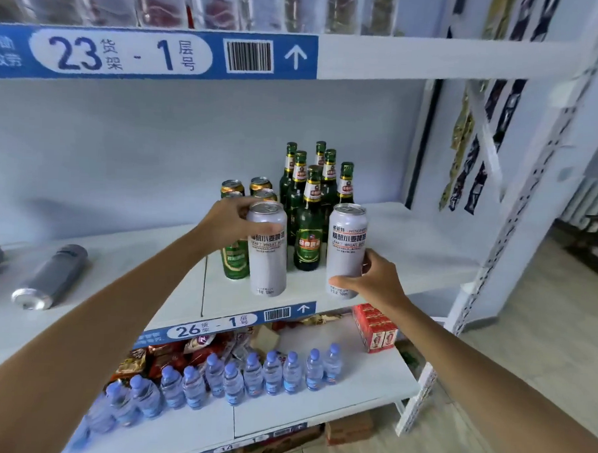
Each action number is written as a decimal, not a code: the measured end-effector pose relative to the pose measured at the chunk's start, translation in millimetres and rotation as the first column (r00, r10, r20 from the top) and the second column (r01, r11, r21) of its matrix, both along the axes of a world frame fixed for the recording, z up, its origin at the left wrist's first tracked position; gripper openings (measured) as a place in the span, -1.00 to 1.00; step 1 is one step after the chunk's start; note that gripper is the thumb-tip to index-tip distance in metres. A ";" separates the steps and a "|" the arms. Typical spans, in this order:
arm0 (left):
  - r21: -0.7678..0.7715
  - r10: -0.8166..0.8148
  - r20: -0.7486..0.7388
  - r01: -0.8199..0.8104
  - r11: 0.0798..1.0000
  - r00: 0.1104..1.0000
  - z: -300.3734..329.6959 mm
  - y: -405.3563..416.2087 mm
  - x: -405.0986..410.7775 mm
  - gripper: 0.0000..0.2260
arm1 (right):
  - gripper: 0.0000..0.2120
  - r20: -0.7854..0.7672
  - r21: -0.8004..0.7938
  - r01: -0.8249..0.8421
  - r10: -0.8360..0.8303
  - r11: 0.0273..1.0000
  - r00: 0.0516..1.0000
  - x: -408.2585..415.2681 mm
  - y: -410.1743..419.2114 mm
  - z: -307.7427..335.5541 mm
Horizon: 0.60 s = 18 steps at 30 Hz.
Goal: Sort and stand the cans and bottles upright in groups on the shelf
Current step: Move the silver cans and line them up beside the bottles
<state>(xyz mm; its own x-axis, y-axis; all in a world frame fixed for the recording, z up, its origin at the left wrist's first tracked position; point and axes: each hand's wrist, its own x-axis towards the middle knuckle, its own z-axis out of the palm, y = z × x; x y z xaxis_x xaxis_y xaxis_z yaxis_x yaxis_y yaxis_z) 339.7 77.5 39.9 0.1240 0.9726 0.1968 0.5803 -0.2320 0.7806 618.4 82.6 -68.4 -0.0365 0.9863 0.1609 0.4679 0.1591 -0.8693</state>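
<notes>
Head view: A person stands two tall white cans near the front of a white shelf, one in each hand. The left hand wraps the upper body of the left white can, just in front of the green cans; the right hand clasps the right white can low on its side, thumb across the front. Both cans are upright, their bases apparently at or just above the shelf edge; whether they have touched down cannot be told. Done well, the step likely calls for setting each base flat before letting go, keeping the pair side by side and clear of the green bottles clustered just behind, which a nudge could topple. The white cans are matt and pale, printed with dark Chinese characters and the words "craft wheat", with silver pull-tab tops. Behind them, gold-topped green cans sit left of the gold-labelled green glass bottles. Well apart on the left, a grey can lies on its side on the shelf, not yet stood up. Water bottles line the shelf below.
</notes>
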 end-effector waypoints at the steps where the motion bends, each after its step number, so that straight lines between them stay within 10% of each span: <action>1: 0.002 -0.021 -0.004 0.021 1.000 1.000 0.4 8.2 15.2 -0.62 | -0.44 0.004 0.003 0.007 -0.007 1.000 1.000 14.6 6.8 0.0; 18: -0.001 -0.139 -0.066 0.139 0.990 0.988 21.0 127.7 201.6 -0.58 | -0.47 0.042 -0.022 0.070 -0.069 0.997 0.997 177.2 125.0 12.3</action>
<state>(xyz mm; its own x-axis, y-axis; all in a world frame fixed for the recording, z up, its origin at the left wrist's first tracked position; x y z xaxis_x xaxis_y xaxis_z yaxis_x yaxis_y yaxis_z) 541.3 205.2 60.9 0.2707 0.9443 0.1873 0.5924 -0.3167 0.7408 795.6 207.6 -56.0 0.0259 0.9902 0.1375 0.5123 0.1049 -0.8524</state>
